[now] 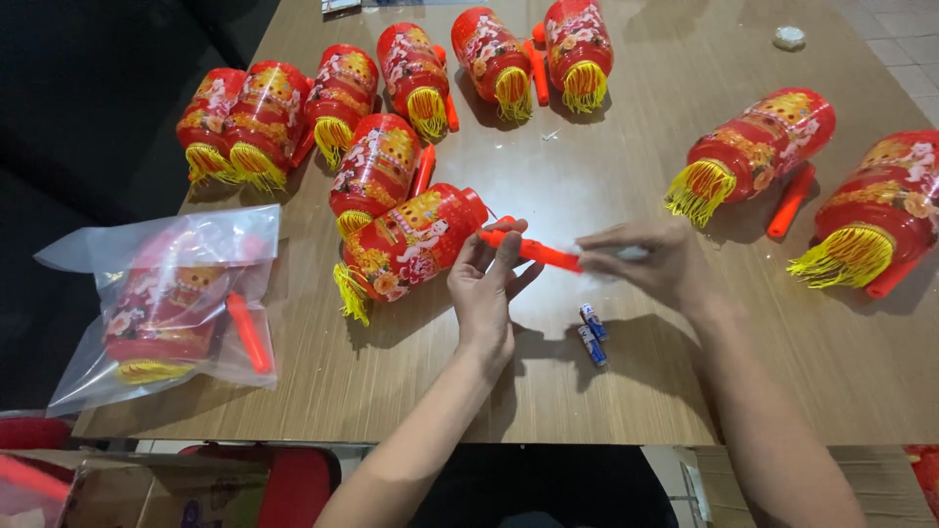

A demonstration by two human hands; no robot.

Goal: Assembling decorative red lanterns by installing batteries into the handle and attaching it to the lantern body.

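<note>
Lantern handle (533,252), an orange stick, sits between our two hands above the wooden table (685,332), near the middle of the view. Our left hand (486,284) is curled around its near end w/ fingers (509,249) wrapped on it; that end joins the red lantern (411,244) lying on its side just left of the hand, yellow fringe pointing toward the table's near-left. Our right hand (650,262) pinches the stick's far end, fingers narrow; something pale shows at the fingertips but it's blurred, so we can't tell what it is.

Just below the handle, btwn our forearms, two small batteries (592,334) lie side by side on the table, touching neither hand.

Other stuff around:
- A row of similar red lanterns (391,88) w/ yellow fringes across the far-left part of the table, each w/ an orange stick beside it.
- Two more lanterns (812,166) on the right, well apart from our hands.
- A clear plastic bag (171,293) at the near-left corner w/ one lantern and its stick inside.
- A small white round object (789,37) at the far-right edge.
- An open cardboard box (147,489) under the table's near edge, bottom left.
</note>
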